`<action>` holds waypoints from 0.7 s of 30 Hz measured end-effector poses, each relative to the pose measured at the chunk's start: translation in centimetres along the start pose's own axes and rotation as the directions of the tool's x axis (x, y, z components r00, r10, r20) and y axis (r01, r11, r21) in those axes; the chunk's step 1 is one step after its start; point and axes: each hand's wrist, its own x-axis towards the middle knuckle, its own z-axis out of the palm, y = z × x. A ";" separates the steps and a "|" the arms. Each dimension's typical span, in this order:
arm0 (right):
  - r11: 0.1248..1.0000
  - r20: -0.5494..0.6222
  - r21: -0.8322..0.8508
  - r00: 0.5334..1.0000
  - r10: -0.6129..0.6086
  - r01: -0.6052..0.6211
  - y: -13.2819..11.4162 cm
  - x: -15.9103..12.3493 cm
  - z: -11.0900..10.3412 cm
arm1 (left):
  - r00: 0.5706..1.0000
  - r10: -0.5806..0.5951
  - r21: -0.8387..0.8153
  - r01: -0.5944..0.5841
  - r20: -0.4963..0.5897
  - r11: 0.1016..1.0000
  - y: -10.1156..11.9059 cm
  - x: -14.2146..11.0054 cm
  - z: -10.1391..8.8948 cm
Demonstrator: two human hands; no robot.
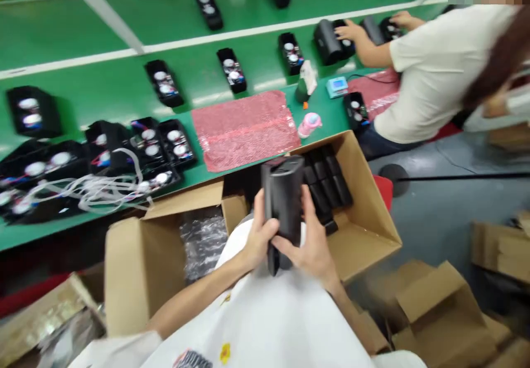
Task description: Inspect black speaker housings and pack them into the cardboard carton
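Note:
Both my hands grip one tall black plastic housing (pixel 284 200), held upright in front of my chest. My left hand (pixel 260 234) wraps its left side, thumb across the front. My right hand (pixel 311 241) clasps its right side and lower end. Just behind the housing stands an open cardboard box (pixel 364 213) with several more black housings (pixel 327 183) stacked inside. A second open cardboard box (pixel 136 263) to the left holds clear bubble wrap (pixel 202 241).
A green conveyor table (pixel 124 37) carries several black speaker units (pixel 232 70), a pink bubble sheet (pixel 244 128), a pink bottle (pixel 309 124) and tangled white wires (pixel 103 188). A co-worker in a white shirt (pixel 434 70) handles black housings at the right. Cardboard boxes (pixel 439 307) lie on the floor.

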 end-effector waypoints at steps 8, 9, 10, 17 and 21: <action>0.991 -0.025 0.045 0.992 0.124 -0.122 3.8 1.5 0.5 | 0.996 -0.083 0.357 0.091 -0.037 0.929 -6.0 1.9 -3.1; 0.988 -0.017 0.051 0.989 0.149 -0.147 4.4 1.5 0.2 | 0.994 -0.107 0.392 0.113 -0.036 0.913 -6.1 2.2 -2.7; 0.983 -0.006 0.056 0.985 0.173 -0.173 5.0 1.5 -0.2 | 0.991 -0.130 0.422 0.131 -0.033 0.897 -6.1 2.6 -2.3; 0.941 0.004 0.152 0.952 0.305 -0.302 8.4 2.7 -4.6 | 0.980 -0.195 0.550 0.140 0.041 0.823 -7.4 6.2 1.7; 0.905 0.025 0.308 0.953 0.301 -0.294 10.7 3.6 -6.0 | 0.978 -0.159 0.511 0.067 0.138 0.857 -9.2 8.1 3.1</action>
